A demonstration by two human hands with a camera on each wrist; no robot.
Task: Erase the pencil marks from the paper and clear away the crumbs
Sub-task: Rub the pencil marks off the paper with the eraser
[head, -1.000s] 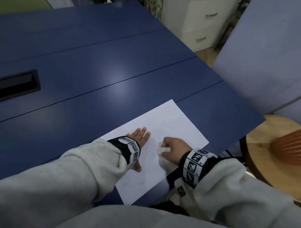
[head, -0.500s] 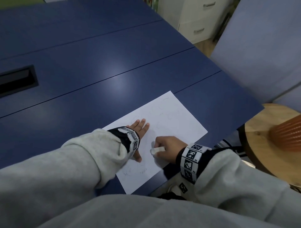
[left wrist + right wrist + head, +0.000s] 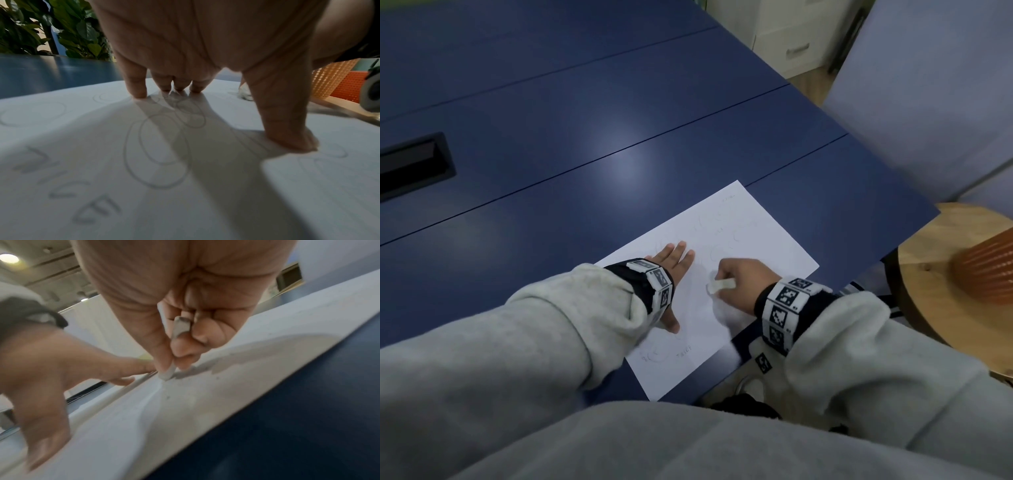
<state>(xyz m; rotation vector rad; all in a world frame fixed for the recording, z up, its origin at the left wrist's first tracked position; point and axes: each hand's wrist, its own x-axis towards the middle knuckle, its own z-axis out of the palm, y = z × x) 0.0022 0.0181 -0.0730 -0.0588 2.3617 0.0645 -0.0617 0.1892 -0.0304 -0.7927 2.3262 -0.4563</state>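
Paper (image 3: 756, 240) on desk (image 3: 585, 137): left hand (image 3: 674, 263) flat upon it, grip released; right hand (image 3: 743, 284) grasping eraser (image 3: 720, 285) against it.

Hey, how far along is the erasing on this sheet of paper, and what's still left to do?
Early to midway. Done: the strip near the right hand looks clean, with small crumbs lying there. In hand: that hand rubs the eraser on the paper while the left hand presses it flat. Left: pencil circles, the lettering, then clearing the crumbs.
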